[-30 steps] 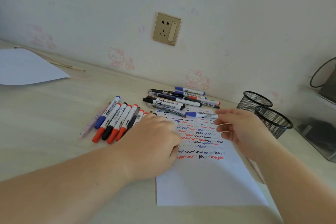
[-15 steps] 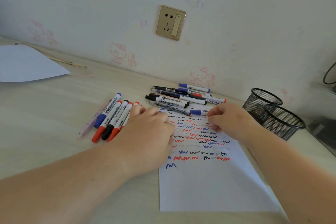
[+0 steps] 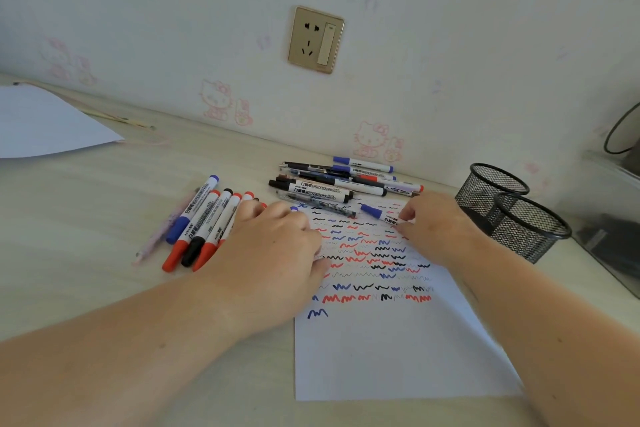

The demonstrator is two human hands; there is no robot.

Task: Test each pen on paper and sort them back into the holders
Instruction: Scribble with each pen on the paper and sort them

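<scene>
A white sheet of paper [image 3: 391, 354] lies flat on the pale desk [image 3: 86, 225], its upper half covered with rows of red, blue and black test squiggles. The right hand [image 3: 436, 229] rests on the paper's top right corner and pinches a blue-capped whiteboard marker [image 3: 375, 212], whose cap points left across the sheet's top edge. The left hand [image 3: 273, 253] lies palm down on the paper's left edge, fingers loosely curved; a small blue tip shows at its fingertips, but whether the hand is grasping anything cannot be told. Just left of the paper, partly under that hand, a row of markers [image 3: 199, 222] with red, black and blue caps lies side by side, with a pale pink pen [image 3: 166, 225] at the row's far side. Behind the paper's top edge, against the wall, sits a pile of pens and markers [image 3: 339, 180]. To the paper's right stand two black mesh holders [image 3: 512, 208], touching each other. Far left of the paper lies another white sheet [image 3: 45, 125], and above the paper a gold wall socket [image 3: 315, 39] is set in the wall.
</scene>
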